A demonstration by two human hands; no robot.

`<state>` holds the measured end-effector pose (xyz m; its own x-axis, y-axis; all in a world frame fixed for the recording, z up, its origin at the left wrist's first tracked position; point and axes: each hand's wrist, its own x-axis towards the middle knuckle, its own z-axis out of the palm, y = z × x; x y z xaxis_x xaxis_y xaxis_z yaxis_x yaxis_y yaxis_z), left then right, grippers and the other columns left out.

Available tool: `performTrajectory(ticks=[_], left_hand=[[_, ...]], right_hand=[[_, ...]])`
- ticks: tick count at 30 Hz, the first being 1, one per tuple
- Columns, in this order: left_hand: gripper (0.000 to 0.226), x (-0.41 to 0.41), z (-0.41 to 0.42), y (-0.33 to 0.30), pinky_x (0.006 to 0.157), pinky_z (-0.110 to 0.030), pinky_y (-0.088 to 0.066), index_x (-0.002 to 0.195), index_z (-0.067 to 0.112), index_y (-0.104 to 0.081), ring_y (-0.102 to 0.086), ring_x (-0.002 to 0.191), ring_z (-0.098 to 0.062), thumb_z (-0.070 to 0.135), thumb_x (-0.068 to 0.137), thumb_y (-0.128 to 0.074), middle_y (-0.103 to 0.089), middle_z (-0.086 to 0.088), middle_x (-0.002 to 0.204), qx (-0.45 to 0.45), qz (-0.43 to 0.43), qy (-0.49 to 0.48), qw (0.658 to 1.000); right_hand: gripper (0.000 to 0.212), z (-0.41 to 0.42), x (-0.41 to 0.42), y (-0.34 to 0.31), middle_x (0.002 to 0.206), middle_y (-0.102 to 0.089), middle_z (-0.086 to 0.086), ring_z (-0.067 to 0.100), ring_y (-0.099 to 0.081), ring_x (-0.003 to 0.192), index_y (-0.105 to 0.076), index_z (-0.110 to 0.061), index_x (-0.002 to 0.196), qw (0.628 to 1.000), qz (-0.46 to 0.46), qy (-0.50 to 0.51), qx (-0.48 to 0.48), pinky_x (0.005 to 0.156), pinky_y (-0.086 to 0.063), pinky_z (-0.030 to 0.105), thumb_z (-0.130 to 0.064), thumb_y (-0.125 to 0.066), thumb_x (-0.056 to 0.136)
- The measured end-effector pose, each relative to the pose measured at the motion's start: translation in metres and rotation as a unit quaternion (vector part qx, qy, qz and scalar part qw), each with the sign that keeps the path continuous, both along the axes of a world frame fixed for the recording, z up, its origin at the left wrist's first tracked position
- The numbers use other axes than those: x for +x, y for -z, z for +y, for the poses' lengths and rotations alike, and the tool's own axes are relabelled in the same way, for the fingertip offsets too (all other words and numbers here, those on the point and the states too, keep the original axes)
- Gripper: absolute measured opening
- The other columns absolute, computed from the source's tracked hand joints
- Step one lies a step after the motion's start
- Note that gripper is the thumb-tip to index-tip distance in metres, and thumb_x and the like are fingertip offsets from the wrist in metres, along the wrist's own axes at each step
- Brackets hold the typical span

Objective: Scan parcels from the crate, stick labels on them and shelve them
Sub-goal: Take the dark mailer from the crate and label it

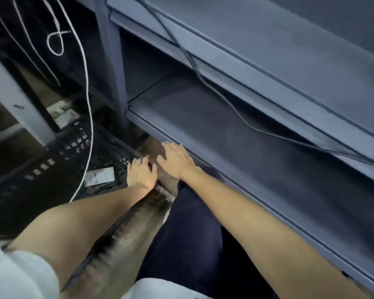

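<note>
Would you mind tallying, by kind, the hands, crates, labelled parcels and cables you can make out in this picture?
Hands: 2, the left hand and the right hand, both empty
Black crate: 1
Parcels with a white label: 2, one in the crate, one further back
Cables: 2, a white cable and a dark cable along the shelf
Total: 7

Lower shelf (pixel 235 134) is wide open, loads of room to reach in. Only snag is a dark cable (pixel 220 91) drooping across the opening. White cord (pixel 89 104) hangs over the crate (pixel 73 152) on the left.
</note>
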<state>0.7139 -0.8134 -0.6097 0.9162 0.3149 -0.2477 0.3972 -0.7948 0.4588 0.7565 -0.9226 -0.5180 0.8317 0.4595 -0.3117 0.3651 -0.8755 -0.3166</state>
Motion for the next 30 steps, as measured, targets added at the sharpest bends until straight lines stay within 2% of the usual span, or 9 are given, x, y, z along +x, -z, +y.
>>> performTrajectory(ticks=[6,11,14,18,22,25,30], left_hand=[[0.044,-0.019,0.080,0.046,0.103,-0.042,-0.037,0.133,0.008,-0.047,-0.047,0.123,-0.037,0.033,0.098,-0.041,-0.052,-0.020,0.134,-0.067,0.081,-0.162,0.981],[0.046,-0.039,0.120,0.096,0.101,-0.041,-0.042,0.132,0.005,-0.047,-0.051,0.121,-0.041,0.032,0.094,-0.050,-0.054,-0.024,0.131,-0.158,0.184,-0.301,0.922],[0.045,-0.053,0.127,0.123,0.094,-0.036,-0.045,0.125,-0.003,-0.053,-0.054,0.117,-0.038,0.031,0.095,-0.052,-0.057,-0.022,0.128,-0.183,0.255,-0.321,0.893],[0.043,-0.064,0.131,0.164,0.095,-0.036,-0.043,0.124,-0.007,-0.056,-0.053,0.119,-0.039,0.026,0.097,-0.050,-0.057,-0.025,0.128,-0.246,0.278,-0.332,0.867],[0.053,-0.049,0.138,0.192,0.102,-0.037,-0.039,0.134,-0.006,-0.045,-0.048,0.125,-0.039,0.027,0.095,-0.054,-0.050,-0.024,0.137,-0.270,0.246,-0.423,0.829],[0.063,-0.035,0.156,0.218,0.108,-0.039,-0.036,0.141,-0.003,-0.035,-0.044,0.130,-0.037,0.027,0.091,-0.059,-0.045,-0.023,0.141,-0.284,0.183,-0.452,0.826],[0.069,-0.015,0.183,0.259,0.109,-0.040,-0.035,0.135,0.000,-0.039,-0.043,0.129,-0.037,0.029,0.082,-0.072,-0.045,-0.023,0.138,-0.259,0.090,-0.524,0.806]], right_hand=[[0.053,0.071,0.006,0.044,0.148,-0.038,0.011,0.025,-0.029,0.139,-0.033,-0.005,0.145,0.993,0.049,-0.099,-0.051,0.117,-0.014,0.035,-0.028,-0.040,0.098],[0.049,0.109,0.004,0.080,0.144,-0.043,0.012,0.028,-0.038,0.132,-0.038,-0.008,0.143,0.983,0.105,-0.125,-0.080,0.109,-0.030,0.035,-0.025,-0.041,0.097],[0.050,0.118,0.003,0.100,0.145,-0.041,0.010,0.029,-0.039,0.131,-0.036,-0.009,0.145,0.975,0.141,-0.139,-0.104,0.105,-0.034,0.036,-0.026,-0.040,0.098],[0.048,0.123,0.005,0.128,0.144,-0.042,0.010,0.030,-0.042,0.130,-0.040,-0.010,0.141,0.968,0.165,-0.142,-0.127,0.105,-0.038,0.038,-0.026,-0.041,0.096],[0.047,0.129,0.008,0.149,0.145,-0.041,0.010,0.030,-0.041,0.130,-0.039,-0.011,0.141,0.964,0.172,-0.150,-0.139,0.104,-0.037,0.036,-0.023,-0.039,0.096],[0.047,0.134,0.010,0.160,0.145,-0.040,0.010,0.029,-0.041,0.130,-0.038,-0.010,0.142,0.963,0.173,-0.157,-0.130,0.105,-0.037,0.038,-0.023,-0.039,0.096],[0.048,0.135,0.010,0.168,0.146,-0.040,0.006,0.026,-0.040,0.131,-0.035,-0.012,0.145,0.968,0.177,-0.153,-0.087,0.105,-0.035,0.036,-0.024,-0.039,0.099]])
